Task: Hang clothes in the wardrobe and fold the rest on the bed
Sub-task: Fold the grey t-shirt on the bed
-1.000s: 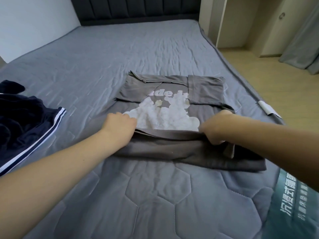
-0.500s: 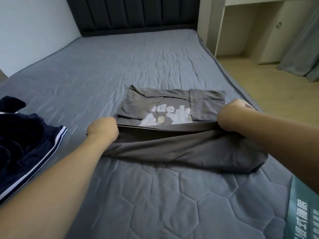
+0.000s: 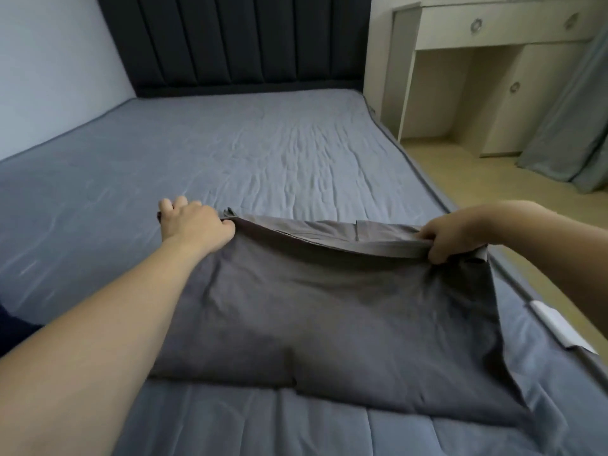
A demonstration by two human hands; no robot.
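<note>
Hem now carried right over the print: left hand (image 3: pixel 194 225) and right hand (image 3: pixel 452 236) pinch the grey T-shirt (image 3: pixel 329 311) doubled on the bed (image 3: pixel 263 153), fold nearly done.

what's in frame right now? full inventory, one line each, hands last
T-shirt: 1, dark grey, folded over on the near right part of the bed, far edge held up by both hands
bed: 1, grey-blue quilted cover, fills most of the view
headboard: 1, dark padded panels, at the far end of the bed
white tag: 1, white, on the bed's right edge
dark garment: 1, navy, just a sliver at the left edge
desk unit: 1, cream, far right, round drawer pulls
curtain: 1, grey-blue, far right, reaches the floor
floor: wood-tone, right of the bed
left hand: grips the T-shirt's far left corner
right hand: grips the T-shirt's far right edge
</note>
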